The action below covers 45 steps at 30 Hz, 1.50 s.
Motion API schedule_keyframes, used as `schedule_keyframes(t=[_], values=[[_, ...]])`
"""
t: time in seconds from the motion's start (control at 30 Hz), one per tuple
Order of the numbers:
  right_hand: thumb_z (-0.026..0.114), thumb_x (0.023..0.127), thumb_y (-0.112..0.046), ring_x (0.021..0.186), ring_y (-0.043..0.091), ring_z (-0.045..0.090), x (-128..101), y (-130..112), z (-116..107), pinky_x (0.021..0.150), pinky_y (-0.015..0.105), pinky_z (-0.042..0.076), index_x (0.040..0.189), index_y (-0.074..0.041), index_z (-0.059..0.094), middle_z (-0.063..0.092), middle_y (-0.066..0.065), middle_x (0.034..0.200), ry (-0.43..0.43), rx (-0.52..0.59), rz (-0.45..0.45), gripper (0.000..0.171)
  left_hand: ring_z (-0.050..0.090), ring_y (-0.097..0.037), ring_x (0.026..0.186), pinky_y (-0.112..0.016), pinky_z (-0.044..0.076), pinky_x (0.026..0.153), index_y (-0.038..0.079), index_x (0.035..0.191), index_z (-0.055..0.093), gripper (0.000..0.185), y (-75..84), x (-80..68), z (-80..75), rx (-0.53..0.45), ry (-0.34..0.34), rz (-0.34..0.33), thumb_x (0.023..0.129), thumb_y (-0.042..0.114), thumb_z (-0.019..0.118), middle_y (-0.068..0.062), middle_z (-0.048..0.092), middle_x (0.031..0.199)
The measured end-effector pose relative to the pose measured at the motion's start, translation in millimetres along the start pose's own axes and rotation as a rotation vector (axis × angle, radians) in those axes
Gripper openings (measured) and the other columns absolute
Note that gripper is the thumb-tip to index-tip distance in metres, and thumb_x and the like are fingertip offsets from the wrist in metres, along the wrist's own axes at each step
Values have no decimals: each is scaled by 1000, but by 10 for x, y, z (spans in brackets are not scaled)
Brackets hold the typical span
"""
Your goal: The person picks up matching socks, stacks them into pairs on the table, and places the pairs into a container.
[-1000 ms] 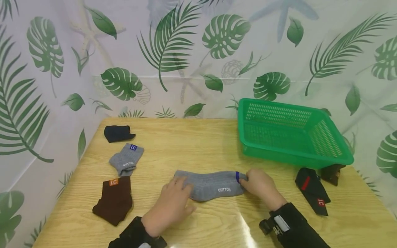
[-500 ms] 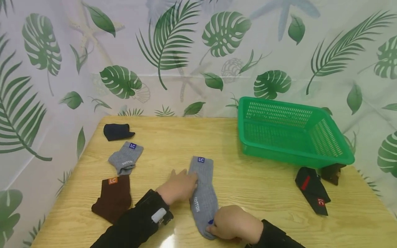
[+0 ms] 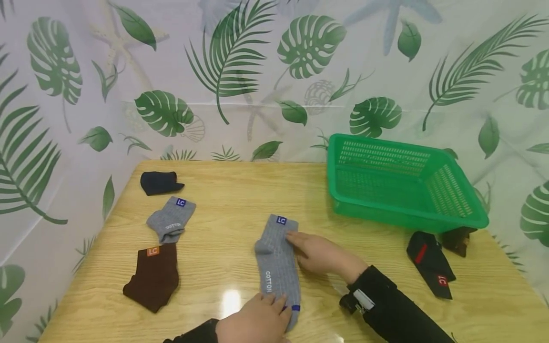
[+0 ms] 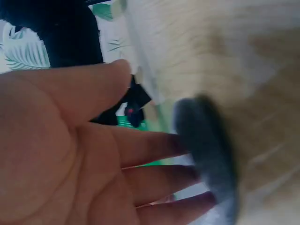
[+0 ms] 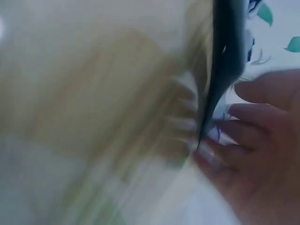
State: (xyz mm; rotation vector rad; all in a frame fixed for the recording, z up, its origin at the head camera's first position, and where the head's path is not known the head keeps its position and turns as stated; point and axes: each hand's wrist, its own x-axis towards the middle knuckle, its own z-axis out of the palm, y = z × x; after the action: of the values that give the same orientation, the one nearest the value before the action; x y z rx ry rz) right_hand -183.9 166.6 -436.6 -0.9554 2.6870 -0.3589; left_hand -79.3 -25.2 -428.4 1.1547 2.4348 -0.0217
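Note:
A long grey sock (image 3: 276,259) with a blue LC tag at its top and "COTTON" lettering lies lengthwise at the middle of the table. My left hand (image 3: 256,320) rests its fingers on the toe end, near the blue band; in the left wrist view those fingers (image 4: 164,180) are fairly straight against the sock (image 4: 206,145). At the upper right edge of the sock, my right hand (image 3: 323,255) touches the fabric with extended fingers. The right wrist view is blurred, with the sock (image 5: 225,61) seen edge-on beside the fingers (image 5: 243,131).
On the left lie a dark folded sock (image 3: 159,183), a short grey sock (image 3: 172,219) and a brown sock (image 3: 153,276). A green basket (image 3: 403,216) stands at the back right. Below it are a black sock (image 3: 430,264) with red marks and a dark brown piece (image 3: 458,240).
The grey sock has turned from crosswise to lengthwise, its tag end now away from me. My right hand has moved up to the tag end, my left hand down to the toe.

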Motion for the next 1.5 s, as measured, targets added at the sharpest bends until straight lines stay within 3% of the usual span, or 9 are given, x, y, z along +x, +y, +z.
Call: schedule_keyframes(t=[0.2, 0.33, 0.43, 0.53, 0.67, 0.8, 0.97, 1.1, 1.5], values=[[61, 93, -14, 127, 41, 48, -23, -123, -63, 104, 48, 40, 131, 12, 53, 45, 27, 143, -110, -41, 153, 47, 52, -26, 127, -50, 38, 107, 14, 133, 59, 59, -35, -1, 27, -46, -7, -135, 93, 58, 50, -1, 57, 136], [63, 84, -6, 81, 32, 64, -205, -192, -159, 73, 46, 54, 88, 6, 66, 66, 19, 95, -92, -77, 243, 13, 53, -35, 124, -58, 34, 106, 6, 126, 63, 56, -226, -104, -4, -105, 100, -287, 94, 51, 55, -8, 65, 124], [60, 77, -3, 56, 17, 45, -357, -269, -178, 52, 36, 43, 59, -10, 48, 50, 3, 64, -111, -64, 265, 23, 49, -42, 126, -62, 31, 106, 0, 123, 62, 52, -447, -129, -26, -190, 197, -390, 96, 43, 56, -16, 65, 122], [62, 76, -5, 53, 14, 38, -449, -347, -177, 49, 32, 38, 56, -13, 44, 44, 0, 59, -141, -52, 248, 28, 45, -46, 128, -65, 28, 106, -2, 121, 62, 48, -597, -108, -70, -256, 255, -433, 97, 39, 56, -19, 65, 122], [67, 80, -10, 61, 19, 52, -509, -329, -171, 54, 38, 48, 72, -6, 58, 54, 4, 67, -46, -141, 198, 12, 59, -36, 109, -53, 43, 96, 4, 107, 69, 35, -660, -138, -141, -240, 369, -355, 93, 36, 63, -12, 70, 107], [77, 79, -14, 69, 25, 59, -546, -186, -150, 58, 38, 51, 87, -3, 67, 62, 8, 78, 112, -349, 116, 17, 53, -17, 71, -31, 44, 64, 13, 84, 72, 20, -767, -236, -123, -48, 488, -194, 83, 33, 76, 2, 66, 79], [78, 76, -12, 65, 21, 57, -555, 15, -78, 53, 32, 46, 78, -7, 71, 63, 4, 75, 179, -635, -26, 9, 49, -13, 64, -26, 38, 59, 15, 76, 72, 16, -913, -293, -30, 266, 445, -77, 76, 29, 79, 5, 59, 71], [74, 77, -9, 65, 19, 56, -547, 75, -29, 55, 29, 45, 76, -8, 69, 60, 2, 72, 107, -673, -78, 5, 51, -11, 63, -25, 38, 59, 16, 76, 71, 9, -972, -251, 49, 374, 444, -2, 79, 21, 76, 5, 61, 69], [74, 79, -9, 69, 20, 60, -552, 151, 172, 63, 34, 51, 79, -9, 65, 58, 3, 74, 133, -731, -163, 8, 50, -11, 56, -22, 36, 54, 17, 68, 66, 14, -956, -162, 179, 468, 540, 5, 75, 10, 75, 6, 59, 62]])
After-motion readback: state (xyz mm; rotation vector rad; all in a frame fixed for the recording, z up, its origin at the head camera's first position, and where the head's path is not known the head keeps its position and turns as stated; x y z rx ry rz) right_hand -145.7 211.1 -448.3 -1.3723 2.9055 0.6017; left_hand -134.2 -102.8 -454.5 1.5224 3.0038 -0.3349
